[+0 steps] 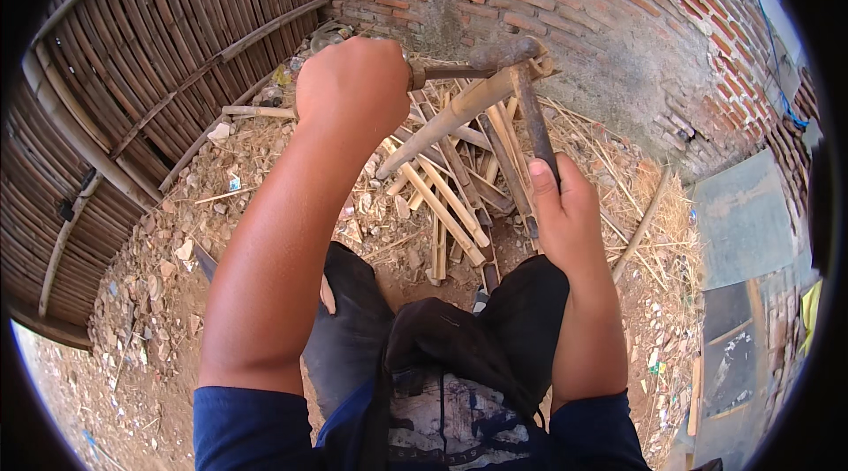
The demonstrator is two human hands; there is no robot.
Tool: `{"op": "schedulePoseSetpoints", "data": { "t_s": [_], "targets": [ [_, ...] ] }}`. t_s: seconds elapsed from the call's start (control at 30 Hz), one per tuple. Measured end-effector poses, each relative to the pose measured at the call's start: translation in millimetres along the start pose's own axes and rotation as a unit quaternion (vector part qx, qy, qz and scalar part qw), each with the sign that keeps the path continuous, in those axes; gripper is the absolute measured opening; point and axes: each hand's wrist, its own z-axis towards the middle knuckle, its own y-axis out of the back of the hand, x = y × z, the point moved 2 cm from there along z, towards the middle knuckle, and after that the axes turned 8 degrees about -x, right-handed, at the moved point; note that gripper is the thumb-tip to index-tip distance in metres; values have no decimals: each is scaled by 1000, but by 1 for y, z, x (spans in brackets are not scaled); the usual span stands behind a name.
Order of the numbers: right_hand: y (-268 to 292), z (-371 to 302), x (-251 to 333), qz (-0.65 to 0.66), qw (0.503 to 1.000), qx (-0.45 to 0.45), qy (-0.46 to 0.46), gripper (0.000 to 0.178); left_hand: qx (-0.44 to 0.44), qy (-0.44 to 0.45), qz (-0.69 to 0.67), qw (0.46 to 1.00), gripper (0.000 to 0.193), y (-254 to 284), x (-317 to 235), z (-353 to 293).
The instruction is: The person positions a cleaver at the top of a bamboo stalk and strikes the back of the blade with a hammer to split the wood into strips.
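Note:
My left hand (353,87) is raised and closed around the handle of a hammer (499,54), whose dark head sits at the top end of a pale bamboo pole (450,113). My right hand (561,211) grips a long dark metal blade (534,127), thumb pointing up along it. The blade's upper end meets the tip of the bamboo just under the hammer head. The bamboo pole slants down to the left between my hands. I am crouched, with my knees in dark trousers below.
A pile of split bamboo strips (450,197) lies on the dirt ahead of my knees. A woven bamboo fence (132,74) curves along the left, a red brick wall (609,3) stands behind. Straw, stones and litter cover the ground; grey slabs (742,224) lie at right.

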Motion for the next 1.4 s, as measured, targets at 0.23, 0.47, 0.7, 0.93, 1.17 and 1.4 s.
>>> {"op": "schedulePoseSetpoints", "data": {
  "t_s": [0.23, 0.47, 0.7, 0.93, 1.17, 1.4],
  "targets": [
    [12, -6, 29, 224, 961, -159, 29, 32, -1, -6, 12, 1000, 20, 1, 3, -3],
    [-15, 0, 1, 24, 999, -41, 20, 34, -6, -1, 6, 1000, 20, -14, 1, -1],
    [5, -9, 8, 214, 964, -160, -7, 35, -6, -1, -1, 1000, 19, -8, 2, -3],
    [4, 5, 8, 4, 998, -50, 24, 35, -9, 1, -4, 1000, 18, -13, 1, 2],
    [-7, -11, 4, 91, 988, -117, 32, 34, -14, -6, -13, 1000, 19, -8, -6, -3],
    [-5, -2, -2, 86, 995, -48, 9, 36, -26, 4, -8, 1000, 19, -21, -1, -5]
  ]
}}
